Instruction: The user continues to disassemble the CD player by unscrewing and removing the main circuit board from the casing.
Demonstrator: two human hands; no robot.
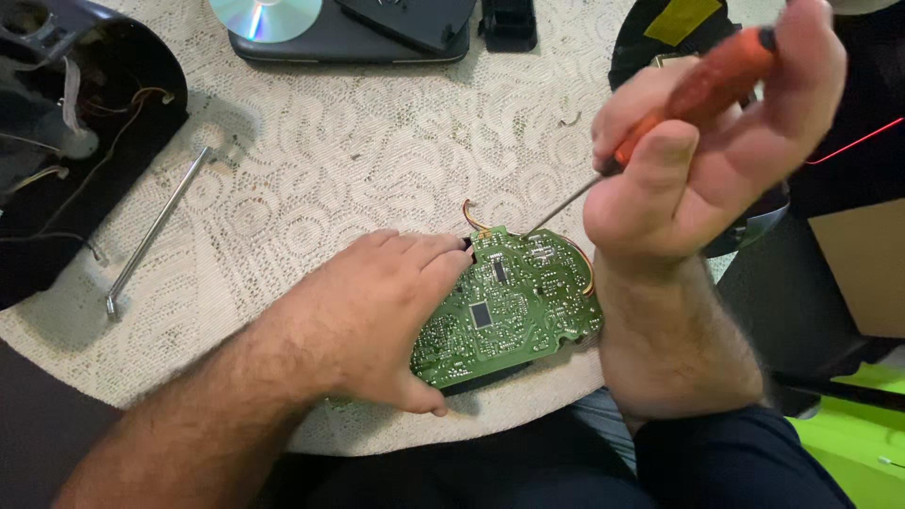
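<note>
A green circuit board lies near the front edge of a round worktop covered with a cream lace cloth, its component side up, with a dark square chip near its middle and orange and yellow wires curling out along its far and right edges. The left hand rests flat on the left part of the board, palm down, fingers stretched toward the board's upper left corner and thumb along its near edge, pressing it to the worktop rather than closing round it. The right hand is raised above the board's right side and is closed around the orange handle of a screwdriver; the thin metal shaft slants down and to the left, and its tip meets the far edge of the board. At the left of the worktop sits a black plastic housing, open, with loose wires and inner parts showing. A slim metal rod lies on the cloth just beside that housing, well apart from the board. At the far edge stands a dark grey disc player with a shiny compact disc on its left part. A dark object with a yellow patch lies behind the right hand.
</note>
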